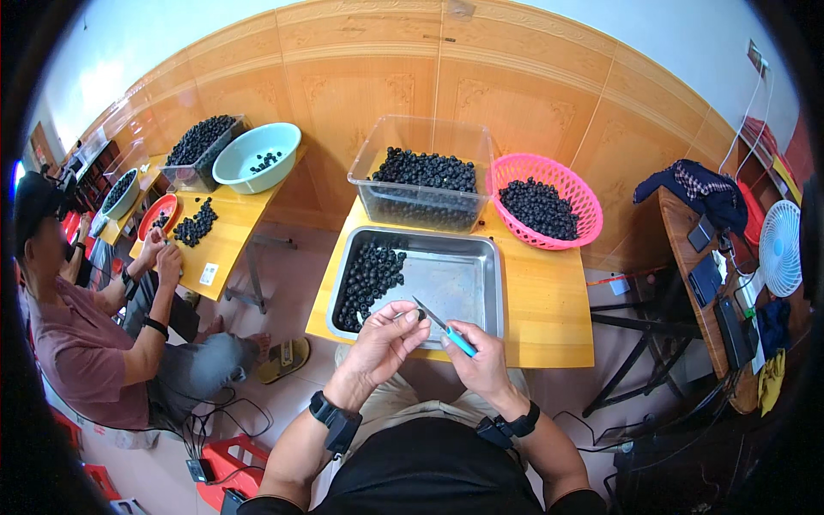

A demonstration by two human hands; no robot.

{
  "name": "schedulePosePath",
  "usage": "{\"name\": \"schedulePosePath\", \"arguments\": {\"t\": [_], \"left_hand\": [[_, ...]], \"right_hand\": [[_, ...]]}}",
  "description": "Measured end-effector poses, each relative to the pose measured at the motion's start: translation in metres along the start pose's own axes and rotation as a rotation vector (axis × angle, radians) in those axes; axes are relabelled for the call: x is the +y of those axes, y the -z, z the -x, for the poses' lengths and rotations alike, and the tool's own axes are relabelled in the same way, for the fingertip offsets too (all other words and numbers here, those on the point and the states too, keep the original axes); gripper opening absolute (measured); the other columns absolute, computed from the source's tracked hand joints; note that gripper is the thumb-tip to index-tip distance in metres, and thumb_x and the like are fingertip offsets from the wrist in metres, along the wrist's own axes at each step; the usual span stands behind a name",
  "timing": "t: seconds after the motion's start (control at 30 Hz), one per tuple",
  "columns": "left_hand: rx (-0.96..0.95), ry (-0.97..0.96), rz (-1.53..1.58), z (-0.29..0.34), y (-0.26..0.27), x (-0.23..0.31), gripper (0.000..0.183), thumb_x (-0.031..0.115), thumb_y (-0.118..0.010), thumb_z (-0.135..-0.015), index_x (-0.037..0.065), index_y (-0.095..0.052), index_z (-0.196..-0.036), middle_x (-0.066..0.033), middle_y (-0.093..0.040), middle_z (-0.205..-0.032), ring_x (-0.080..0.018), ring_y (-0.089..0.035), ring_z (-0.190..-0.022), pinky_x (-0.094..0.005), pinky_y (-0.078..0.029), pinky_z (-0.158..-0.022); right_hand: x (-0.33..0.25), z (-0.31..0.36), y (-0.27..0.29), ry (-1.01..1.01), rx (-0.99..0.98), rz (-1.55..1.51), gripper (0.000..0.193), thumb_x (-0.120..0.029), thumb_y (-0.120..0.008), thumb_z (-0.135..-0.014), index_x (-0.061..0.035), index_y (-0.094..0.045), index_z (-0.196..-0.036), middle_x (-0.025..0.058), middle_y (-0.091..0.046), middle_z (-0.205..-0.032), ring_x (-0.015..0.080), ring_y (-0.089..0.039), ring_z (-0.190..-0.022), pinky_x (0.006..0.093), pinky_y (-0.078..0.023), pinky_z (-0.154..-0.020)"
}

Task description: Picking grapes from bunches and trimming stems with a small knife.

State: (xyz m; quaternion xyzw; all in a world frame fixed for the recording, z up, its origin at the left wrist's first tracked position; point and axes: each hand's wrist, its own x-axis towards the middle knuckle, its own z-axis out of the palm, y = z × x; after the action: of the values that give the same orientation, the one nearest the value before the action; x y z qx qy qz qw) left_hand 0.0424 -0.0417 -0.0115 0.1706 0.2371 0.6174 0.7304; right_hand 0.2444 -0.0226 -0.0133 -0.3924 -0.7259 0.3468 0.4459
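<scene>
My left hand (384, 342) pinches a small round black fruit (421, 315) between thumb and fingertips, over the near edge of a steel tray (455, 279). My right hand (482, 367) grips a small knife (460, 342) by its turquoise handle. The blade points up and left, with its tip beside the held fruit; whether they touch I cannot tell. Inside the tray, a heap of the same black fruits (371, 279) covers the left part, and bare metal shows on the right.
Behind the tray stand a clear plastic bin (367, 172) and a pink basket (585, 202), both holding black fruits, on a wooden table (549, 300). A person (94, 343) works at another table (225, 227) on the left. A side table with a fan (779, 249) is at right.
</scene>
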Motion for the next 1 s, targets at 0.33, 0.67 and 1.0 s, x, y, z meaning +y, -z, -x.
{"name": "schedulePosePath", "arguments": {"t": [0.33, 0.67, 1.0], "left_hand": [[0.016, 0.011, 0.135, 0.012, -0.01, -0.009, 0.013, 0.005, -0.063, -0.098, 0.002, -0.067, -0.11, -0.0079, -0.07, -0.105, -0.0189, -0.07, -0.097, -0.0321, -0.061, -0.09], [-0.022, 0.036, 0.178, 0.017, -0.008, -0.015, 0.016, 0.008, -0.06, -0.1, 0.003, -0.063, -0.115, -0.0094, -0.069, -0.107, -0.0196, -0.07, -0.096, -0.0318, -0.061, -0.088], [-0.052, -0.008, 0.167, 0.022, -0.009, -0.015, 0.018, 0.009, -0.066, -0.096, 0.003, -0.064, -0.114, -0.0123, -0.069, -0.107, -0.0181, -0.068, -0.09, -0.0318, -0.061, -0.082]], "right_hand": [[-0.014, -0.002, 0.001, 0.157, -0.01, 0.044, 0.039, -0.033, -0.068, -0.096, 0.0023, -0.069, -0.113, 0.0189, -0.072, -0.088, 0.0304, -0.073, -0.074, 0.0356, -0.055, -0.064], [-0.018, -0.003, 0.002, 0.223, -0.005, 0.073, 0.038, -0.031, -0.07, -0.095, 0.0028, -0.07, -0.112, 0.0155, -0.065, -0.075, 0.0276, -0.067, -0.063, 0.0361, -0.05, -0.054], [-0.02, -0.004, 0.007, 0.239, -0.031, 0.084, 0.037, -0.028, -0.073, -0.093, 0.002, -0.07, -0.115, 0.0145, -0.067, -0.079, 0.0242, -0.067, -0.068, 0.0339, -0.052, -0.059]]}}
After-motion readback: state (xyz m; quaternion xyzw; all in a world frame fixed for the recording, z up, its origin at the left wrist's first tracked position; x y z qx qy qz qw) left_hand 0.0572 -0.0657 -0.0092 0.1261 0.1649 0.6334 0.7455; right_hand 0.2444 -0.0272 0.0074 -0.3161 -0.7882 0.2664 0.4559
